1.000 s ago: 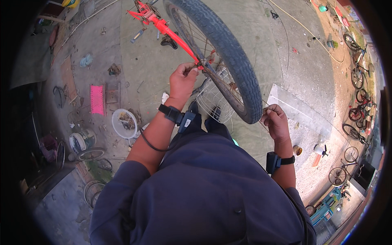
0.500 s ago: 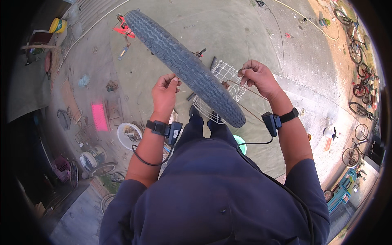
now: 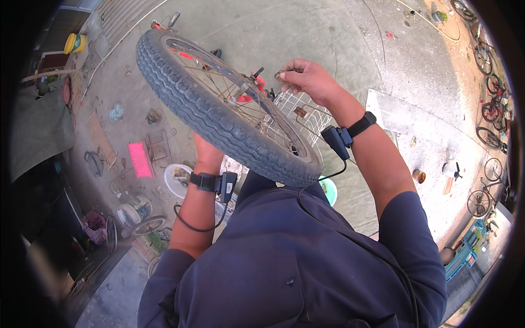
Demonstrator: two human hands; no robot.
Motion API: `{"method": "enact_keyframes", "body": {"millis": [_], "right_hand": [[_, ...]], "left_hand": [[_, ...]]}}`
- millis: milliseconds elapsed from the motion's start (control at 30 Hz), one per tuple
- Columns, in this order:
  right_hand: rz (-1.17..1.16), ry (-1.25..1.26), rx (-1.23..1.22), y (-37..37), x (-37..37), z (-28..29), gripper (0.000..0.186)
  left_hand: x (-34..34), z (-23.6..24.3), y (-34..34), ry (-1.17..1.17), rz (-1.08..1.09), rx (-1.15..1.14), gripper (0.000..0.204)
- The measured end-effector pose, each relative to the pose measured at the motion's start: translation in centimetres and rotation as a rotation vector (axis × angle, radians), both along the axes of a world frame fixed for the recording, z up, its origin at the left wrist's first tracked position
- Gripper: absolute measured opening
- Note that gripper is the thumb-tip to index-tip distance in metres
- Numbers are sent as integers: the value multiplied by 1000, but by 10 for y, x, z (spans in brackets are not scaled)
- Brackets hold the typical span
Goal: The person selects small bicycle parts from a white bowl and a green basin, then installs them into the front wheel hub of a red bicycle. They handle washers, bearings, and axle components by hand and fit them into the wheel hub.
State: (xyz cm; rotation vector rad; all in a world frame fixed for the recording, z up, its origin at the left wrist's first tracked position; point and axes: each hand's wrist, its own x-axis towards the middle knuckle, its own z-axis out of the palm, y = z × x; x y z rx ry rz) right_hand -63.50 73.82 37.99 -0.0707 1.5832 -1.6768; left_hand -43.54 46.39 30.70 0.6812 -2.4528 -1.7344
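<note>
A bicycle wheel with a grey, treaded tire (image 3: 210,128) slants across in front of me, its spokes and rusty rim now facing up and to the right. Behind the tire's lower left side is my left hand (image 3: 206,153); only its back near the wrist shows, and the fingers are hidden. My right hand (image 3: 306,81) is above the far right side of the wheel, apart from the tire. Its thumb and fingers are pinched together, and what they hold, if anything, is too small to name. Under the wheel sit a white wire basket (image 3: 320,113) and red bicycle parts (image 3: 260,85).
A green basin (image 3: 329,191) stands by my legs. To the left are a white bucket (image 3: 176,180), a pink mat (image 3: 140,159) and loose wheel rims (image 3: 149,225). Several bicycles (image 3: 492,112) line the far right, near a metal plate (image 3: 394,117) on the ground.
The wheel has turned and tilted, so its spokes show. My right hand has moved left and up, off the thin rod. The left hand has gone behind the tire.
</note>
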Motion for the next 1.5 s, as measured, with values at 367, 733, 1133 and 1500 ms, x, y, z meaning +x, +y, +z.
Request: {"method": "enact_keyframes", "body": {"millis": [367,733,1133,1500], "right_hand": [[-22,-77,-40,-16,-12,-8,19],[54,187,157,-35,-14,-4,21],[181,327,193,-37,-18,9,31],[234,179,140,-33,-25,8,34]], "left_hand": [[-1,-2,3,95,2,-146,32],[-8,25,21,-17,134,188,34],[4,-11,-2,-8,-28,-16,47],[3,-15,-3,-9,-37,25,48]]}}
